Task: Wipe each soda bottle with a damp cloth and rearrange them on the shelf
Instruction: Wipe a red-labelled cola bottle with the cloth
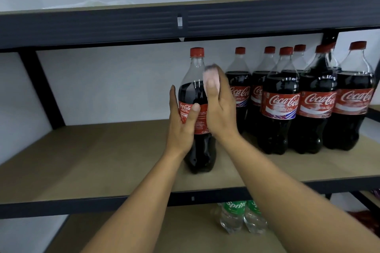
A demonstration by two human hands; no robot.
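The clear plastic cola bottle (pixel 193 92), with red cap, red label and dark contents, stands upright on the brown shelf board (pixel 102 160). It sits near the middle of the board's length, closer to the front edge than to the back wall. It stands apart from the group of matching cola bottles (pixel 280 98) clustered toward the right end.

A pale pink cloth (pixel 210 77) lies against the bottle's right shoulder, above the label. The cloth is blurred, so its exact fold cannot be read.

Hazards:
- The wiping force acts high on a tall, narrow bottle. A sideways push may tip it toward the front edge if the steadying grip loosens.
- A damp surface is probably slick. The steadying fingers may slip on the label.
- The wiping hand works just beside the nearest bottle of the group. A wide stroke may knock it into its neighbours.

Hand pose: the left hand (pixel 182 127) grips the bottle at label height, thumb across the front and fingers round the left side. The right hand (pixel 221 109) holds the cloth, thumb pinning it to the bottle. Both forearms reach up from below the board's front edge.
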